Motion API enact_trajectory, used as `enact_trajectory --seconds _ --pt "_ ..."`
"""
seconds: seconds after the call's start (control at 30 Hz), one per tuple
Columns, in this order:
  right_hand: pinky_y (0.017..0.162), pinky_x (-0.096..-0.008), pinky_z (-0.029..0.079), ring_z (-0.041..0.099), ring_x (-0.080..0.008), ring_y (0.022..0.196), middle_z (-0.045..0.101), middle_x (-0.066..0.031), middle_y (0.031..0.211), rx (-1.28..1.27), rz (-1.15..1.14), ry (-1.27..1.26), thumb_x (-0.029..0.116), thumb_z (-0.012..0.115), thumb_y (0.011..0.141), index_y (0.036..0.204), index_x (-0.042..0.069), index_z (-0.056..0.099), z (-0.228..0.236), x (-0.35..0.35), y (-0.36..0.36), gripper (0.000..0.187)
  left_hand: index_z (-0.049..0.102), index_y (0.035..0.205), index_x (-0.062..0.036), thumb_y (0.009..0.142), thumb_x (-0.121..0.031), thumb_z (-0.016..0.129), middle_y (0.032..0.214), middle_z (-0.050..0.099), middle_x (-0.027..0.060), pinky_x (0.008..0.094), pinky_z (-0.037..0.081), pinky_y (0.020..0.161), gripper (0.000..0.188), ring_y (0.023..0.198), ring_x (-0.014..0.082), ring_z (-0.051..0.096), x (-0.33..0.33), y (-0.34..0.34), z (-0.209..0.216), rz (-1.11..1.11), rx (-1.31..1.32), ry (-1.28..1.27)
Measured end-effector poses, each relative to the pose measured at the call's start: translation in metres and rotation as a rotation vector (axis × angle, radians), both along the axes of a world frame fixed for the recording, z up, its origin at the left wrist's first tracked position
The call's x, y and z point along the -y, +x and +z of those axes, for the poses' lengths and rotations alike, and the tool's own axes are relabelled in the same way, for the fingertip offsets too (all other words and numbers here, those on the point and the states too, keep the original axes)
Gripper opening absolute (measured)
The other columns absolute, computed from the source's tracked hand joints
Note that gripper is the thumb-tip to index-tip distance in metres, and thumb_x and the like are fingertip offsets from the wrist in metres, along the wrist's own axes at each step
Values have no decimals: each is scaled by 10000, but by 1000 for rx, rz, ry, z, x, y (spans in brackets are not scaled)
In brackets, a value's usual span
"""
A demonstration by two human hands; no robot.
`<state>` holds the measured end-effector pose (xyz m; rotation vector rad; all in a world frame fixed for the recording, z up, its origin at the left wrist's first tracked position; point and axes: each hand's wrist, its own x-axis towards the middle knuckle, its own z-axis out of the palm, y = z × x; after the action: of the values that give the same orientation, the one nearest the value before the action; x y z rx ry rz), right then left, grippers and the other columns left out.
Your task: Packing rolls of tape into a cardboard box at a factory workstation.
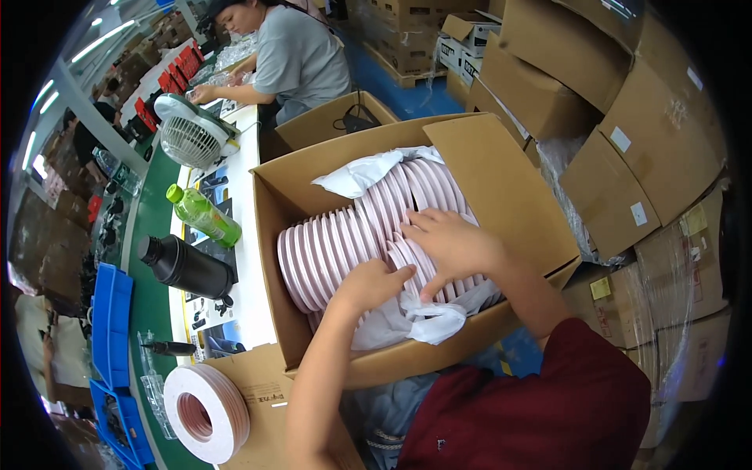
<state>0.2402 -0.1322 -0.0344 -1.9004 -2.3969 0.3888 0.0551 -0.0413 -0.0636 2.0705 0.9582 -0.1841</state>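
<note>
Both the left hand (374,283) and the right hand (445,244), fingers curled onto the pink rolls (345,239) packed on edge in the open carton (501,196) at twelve o'clock of the person, likely meet stiff, light rings (best gripped by the rim).

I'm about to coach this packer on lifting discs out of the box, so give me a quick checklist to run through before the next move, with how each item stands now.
1. Both hands on the pink discs: ok; left hand and right hand rest on the rows.
2. Firm grip on a set of discs: cannot tell; fingertips are hidden among them.
3. Plastic liner clear of the discs: not ok; it bunches under the hands.
4. Cardboard box flaps open: ok.
5. Stack of rings on the bench apart from the box: ok.
</note>
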Motion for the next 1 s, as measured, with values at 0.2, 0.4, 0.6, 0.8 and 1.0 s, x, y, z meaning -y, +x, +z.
enact_trajectory --seconds 0.2,0.4,0.6,0.8,1.0 --pt "1121 -483 303 384 -435 1348 385 -281 1477 -80 -126 5 601 834 580 1453 35 402 6 -4 1 1126 682 928 142 852 -535 585 777 675 183 402 501 668 688 691 286 640 -4 -1 -28 122 129 -336" --pt "1100 -488 320 434 -413 1317 438 -251 1452 -34 -180 92 437 776 756 1441 78 437 8 -2 1 845 665 846 107 862 -533 596 711 633 121 347 478 600 644 651 208 593 -3 -8 15 86 155 -352" --pt "1028 -435 400 580 -359 1150 602 -221 1263 -299 -251 341 281 622 909 1260 58 606 30 -8 1 416 679 810 8 943 -405 586 669 565 10 269 379 599 444 649 85 483 -5 -25 78 171 532 -200" --pt "993 -312 422 589 -205 1104 640 -134 1195 -1256 -189 301 288 468 1030 1231 -28 594 23 -12 -9 394 623 703 16 851 -292 742 552 466 -31 267 320 477 362 539 47 402 -15 -6 117 81 795 56" --pt "918 -280 447 554 -109 1034 619 -52 1113 -1492 -172 247 311 467 1045 1219 -27 583 9 -24 -7 398 634 754 20 748 -266 809 605 583 108 345 441 536 336 537 223 555 -13 18 68 -71 809 464"
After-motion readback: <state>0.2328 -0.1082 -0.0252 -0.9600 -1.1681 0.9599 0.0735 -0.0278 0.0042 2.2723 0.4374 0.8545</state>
